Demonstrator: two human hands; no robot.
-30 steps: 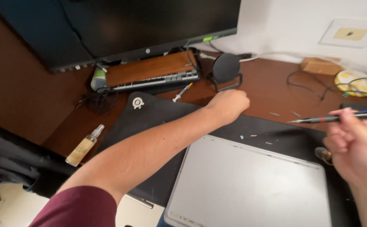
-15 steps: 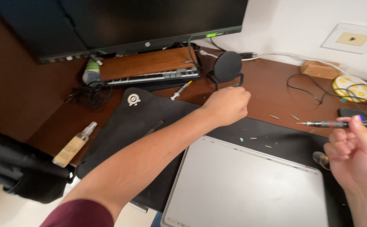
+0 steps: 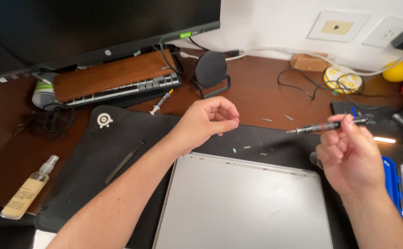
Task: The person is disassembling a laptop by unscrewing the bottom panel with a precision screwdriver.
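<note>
Brown table [image 3: 266, 99] carries a silver laptop [image 3: 243, 207]; right hand [image 3: 351, 154] pinches a screwdriver [image 3: 328, 125], left hand [image 3: 208, 121] loosely curled, holding nothing.

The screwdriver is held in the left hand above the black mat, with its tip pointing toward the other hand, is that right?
Not quite: the head view shows the screwdriver in the right hand, not the left. The rest holds: it is above the black mat and its tip points toward the other hand, the left hand, which is loosely curled.
</note>
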